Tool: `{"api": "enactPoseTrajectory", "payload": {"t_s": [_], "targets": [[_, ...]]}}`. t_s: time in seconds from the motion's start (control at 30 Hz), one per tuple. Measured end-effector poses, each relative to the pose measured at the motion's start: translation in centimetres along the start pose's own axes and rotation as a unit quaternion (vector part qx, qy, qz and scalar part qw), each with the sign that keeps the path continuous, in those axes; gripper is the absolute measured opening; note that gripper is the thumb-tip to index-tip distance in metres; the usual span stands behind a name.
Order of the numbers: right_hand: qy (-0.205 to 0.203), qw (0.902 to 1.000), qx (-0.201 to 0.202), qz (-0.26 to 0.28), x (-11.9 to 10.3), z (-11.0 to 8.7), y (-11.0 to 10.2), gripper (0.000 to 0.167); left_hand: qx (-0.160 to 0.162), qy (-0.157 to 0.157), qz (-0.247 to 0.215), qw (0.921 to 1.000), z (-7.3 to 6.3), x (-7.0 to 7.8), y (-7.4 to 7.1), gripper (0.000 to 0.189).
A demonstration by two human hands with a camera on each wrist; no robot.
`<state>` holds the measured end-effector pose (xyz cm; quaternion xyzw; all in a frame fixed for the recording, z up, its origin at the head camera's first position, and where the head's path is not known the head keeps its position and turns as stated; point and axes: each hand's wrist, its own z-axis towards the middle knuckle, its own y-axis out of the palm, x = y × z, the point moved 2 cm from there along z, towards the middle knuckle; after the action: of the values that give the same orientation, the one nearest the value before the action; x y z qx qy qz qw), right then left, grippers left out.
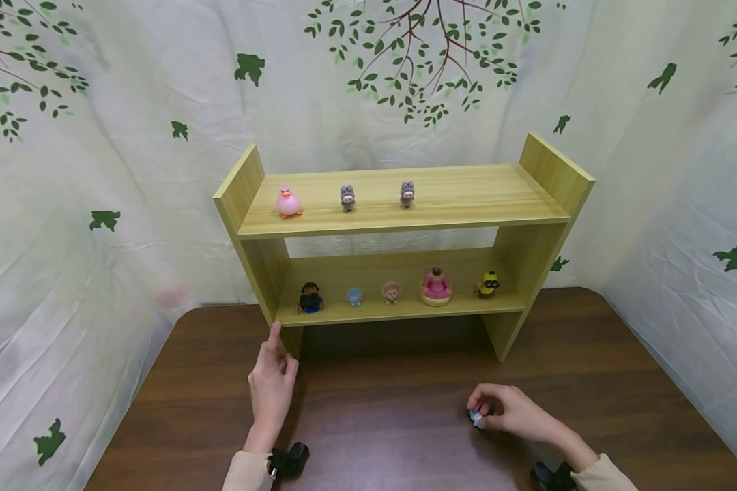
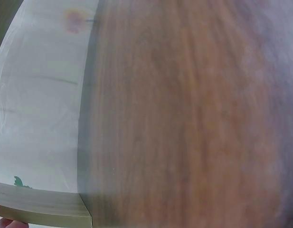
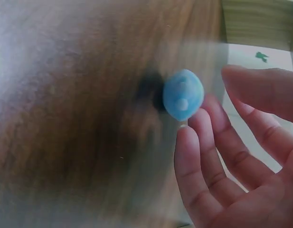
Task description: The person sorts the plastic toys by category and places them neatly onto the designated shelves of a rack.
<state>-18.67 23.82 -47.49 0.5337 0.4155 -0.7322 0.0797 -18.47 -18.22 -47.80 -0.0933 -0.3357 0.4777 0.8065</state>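
Note:
At the front right of the table, my right hand [image 1: 516, 411] pinches a small blue and white toy figurine [image 1: 476, 419] near the tabletop. The right wrist view shows the toy as a blue oval beside the fingertips [image 3: 187, 142]; the exact contact is unclear there. My left hand [image 1: 272, 392] is at the shelf's lower left, its straight index finger touching the edge by the lower board. The wooden shelf [image 1: 405, 225] has toys on both levels. In the left wrist view, only a bit of the fingers [image 2: 11, 223] shows beside a shelf board [image 2: 42, 204].
On top stand a pink duck [image 1: 288, 203] and two grey figurines [image 1: 347, 198]. Below are a dark-haired figure [image 1: 310, 299], a blue figurine [image 1: 354, 296], a small pinkish figure [image 1: 391, 292], a pink bear [image 1: 436, 286] and a yellow figure [image 1: 487, 284]. A patterned curtain [image 1: 160, 102] hangs behind the brown table [image 1: 368, 402].

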Motion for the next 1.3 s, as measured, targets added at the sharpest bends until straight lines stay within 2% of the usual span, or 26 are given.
{"api": "enactPoseTrajectory", "payload": {"t_s": [0.17, 0.47, 0.8, 0.93, 1.1, 1.3], "targets": [[-0.001, 0.9996, 0.019, -0.023, 0.2, -0.1, 0.4, 0.021, 0.001, 0.000, 0.002, 1.0000, 0.0, 0.0, 0.0, 0.085], [0.020, 0.9993, 0.005, -0.032, 0.5, 0.1, 0.8, 0.023, 0.001, -0.005, 0.000, 1.0000, 0.0, -0.1, 0.0, 0.086], [-0.021, 0.9969, 0.055, -0.053, -1.1, 1.3, 0.4, 0.010, -0.001, -0.006, -0.001, 1.0000, 0.0, -0.1, 0.0, 0.087], [-0.044, 0.9954, 0.066, -0.054, -1.9, 1.7, 0.2, 0.010, -0.001, -0.007, -0.002, 1.0000, 0.0, -0.1, 0.0, 0.087], [-0.065, 0.9938, 0.079, -0.042, -2.9, 2.1, -0.2, 0.010, 0.000, -0.007, -0.004, 1.0000, -0.1, -0.2, 0.1, 0.087], [-0.063, 0.9942, 0.087, 0.006, -4.4, 2.5, -0.7, 0.013, 0.004, -0.002, -0.006, 1.0000, -0.1, -0.2, 0.1, 0.085]]}}
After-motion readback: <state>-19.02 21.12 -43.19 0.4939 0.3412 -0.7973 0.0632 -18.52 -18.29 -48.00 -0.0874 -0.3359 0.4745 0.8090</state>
